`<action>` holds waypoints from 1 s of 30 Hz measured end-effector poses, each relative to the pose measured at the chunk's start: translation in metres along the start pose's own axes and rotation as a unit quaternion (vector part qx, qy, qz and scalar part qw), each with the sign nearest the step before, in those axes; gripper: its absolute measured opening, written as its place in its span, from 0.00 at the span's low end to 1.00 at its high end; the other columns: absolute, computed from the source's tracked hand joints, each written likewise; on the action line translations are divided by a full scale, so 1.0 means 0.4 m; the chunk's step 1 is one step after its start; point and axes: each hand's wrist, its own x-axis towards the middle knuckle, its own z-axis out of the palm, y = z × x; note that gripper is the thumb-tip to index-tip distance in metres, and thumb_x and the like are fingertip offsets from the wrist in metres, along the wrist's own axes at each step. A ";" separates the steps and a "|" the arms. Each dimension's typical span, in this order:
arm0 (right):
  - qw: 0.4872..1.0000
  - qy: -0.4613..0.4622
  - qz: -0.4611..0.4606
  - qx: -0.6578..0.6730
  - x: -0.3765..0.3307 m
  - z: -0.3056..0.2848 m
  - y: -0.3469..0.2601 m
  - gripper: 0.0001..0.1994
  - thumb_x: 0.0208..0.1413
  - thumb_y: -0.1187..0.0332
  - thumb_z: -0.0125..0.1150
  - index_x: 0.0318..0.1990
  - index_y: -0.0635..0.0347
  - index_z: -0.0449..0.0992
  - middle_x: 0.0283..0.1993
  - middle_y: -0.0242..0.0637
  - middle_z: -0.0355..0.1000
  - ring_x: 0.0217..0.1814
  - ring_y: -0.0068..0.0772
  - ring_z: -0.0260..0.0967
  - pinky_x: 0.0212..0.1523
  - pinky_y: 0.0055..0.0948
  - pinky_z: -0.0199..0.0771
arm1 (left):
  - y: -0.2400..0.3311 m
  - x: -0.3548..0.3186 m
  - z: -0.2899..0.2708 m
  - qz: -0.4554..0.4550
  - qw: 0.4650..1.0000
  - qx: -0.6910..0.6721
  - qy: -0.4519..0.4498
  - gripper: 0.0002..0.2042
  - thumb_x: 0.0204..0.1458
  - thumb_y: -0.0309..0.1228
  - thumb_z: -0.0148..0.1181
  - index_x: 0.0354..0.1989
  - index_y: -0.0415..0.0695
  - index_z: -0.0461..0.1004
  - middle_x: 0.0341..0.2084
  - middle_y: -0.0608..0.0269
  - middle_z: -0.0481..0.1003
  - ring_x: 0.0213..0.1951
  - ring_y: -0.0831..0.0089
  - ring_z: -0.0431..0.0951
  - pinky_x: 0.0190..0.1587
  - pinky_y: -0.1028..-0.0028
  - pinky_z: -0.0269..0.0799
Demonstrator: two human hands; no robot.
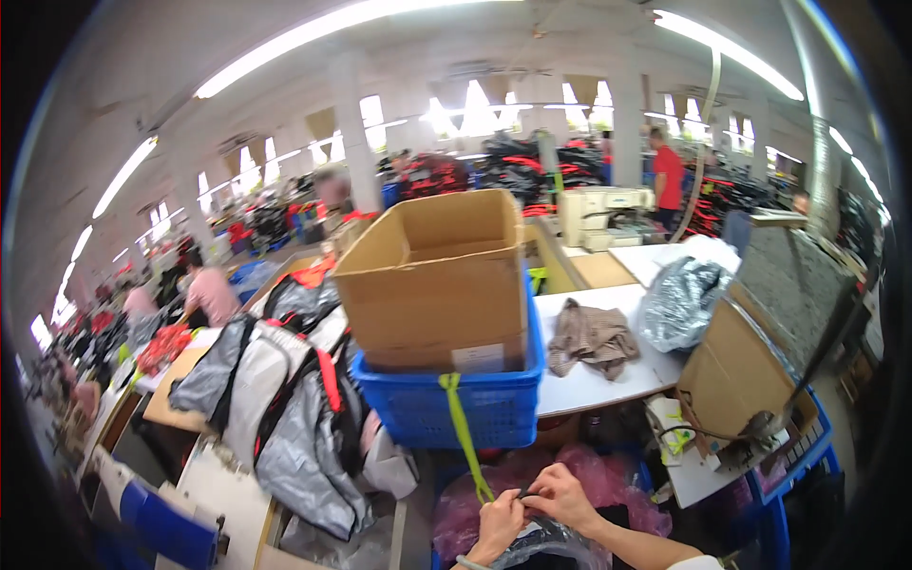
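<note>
My left hand [501, 524] and my right hand [560, 496] meet at the lower middle, with fingers closed and thumbs drawn together. Between them shows the end of a small dark piece [522, 493], too small to name. A yellow-green strap [462, 427] hangs from the rim of a blue plastic crate [446, 410] and reaches down to my left hand; whether the fingers grip it I cannot tell. An open cardboard box [432, 313] stands in the crate. Clear plastic and dark material [546, 541] lie right below my hands, with pink plastic film [608, 484] around them.
Silver-grey and black fabric pieces [304, 442] are heaped on the left. On a white table [608, 302] to the right lie a brown checked cloth [593, 339] and a plastic bag [682, 296]. A sewing machine [603, 217] stands behind. A person in red [667, 180] is farther back.
</note>
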 end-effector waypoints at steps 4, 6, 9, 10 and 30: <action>0.975 -0.043 -0.118 -0.185 -0.014 0.047 -0.015 0.05 0.44 0.69 0.59 0.28 0.59 0.71 0.29 0.40 0.68 0.25 0.46 0.70 0.24 0.39 0.72 | -0.045 -0.005 -0.026 0.041 0.995 0.079 0.042 0.09 0.49 0.28 0.50 0.35 0.39 0.74 0.14 0.53 0.74 0.18 0.63 0.78 0.25 0.67 0.74; 0.965 -0.066 -0.113 -0.229 -0.022 0.051 -0.002 0.05 0.45 0.68 0.56 0.26 0.58 0.68 0.27 0.41 0.69 0.25 0.48 0.70 0.22 0.43 0.70 | -0.031 -0.008 -0.031 0.065 0.992 0.102 0.020 0.09 0.49 0.28 0.50 0.35 0.38 0.74 0.15 0.51 0.74 0.19 0.60 0.77 0.25 0.66 0.74; 0.964 -0.023 -0.113 -0.238 -0.031 0.065 0.027 0.06 0.45 0.68 0.55 0.25 0.59 0.68 0.25 0.41 0.69 0.23 0.48 0.69 0.22 0.42 0.70 | 0.001 -0.006 -0.047 0.031 0.998 0.044 -0.036 0.09 0.49 0.27 0.50 0.35 0.36 0.74 0.13 0.51 0.73 0.19 0.57 0.77 0.24 0.64 0.73; 0.965 -0.014 -0.123 -0.232 -0.030 0.067 0.032 0.06 0.45 0.68 0.55 0.25 0.60 0.68 0.24 0.41 0.70 0.23 0.48 0.70 0.21 0.42 0.70 | -0.014 -0.004 -0.050 -0.003 0.997 0.048 -0.055 0.09 0.48 0.29 0.52 0.35 0.38 0.74 0.16 0.49 0.74 0.22 0.52 0.76 0.28 0.60 0.72; 0.969 0.077 -0.007 -0.236 -0.115 0.079 0.051 0.06 0.41 0.68 0.58 0.23 0.60 0.71 0.21 0.40 0.70 0.24 0.44 0.71 0.24 0.37 0.71 | -0.047 -0.023 0.007 -0.080 0.987 -0.036 -0.134 0.09 0.49 0.24 0.49 0.37 0.34 0.73 0.16 0.58 0.76 0.15 0.74 0.75 0.17 0.77 0.71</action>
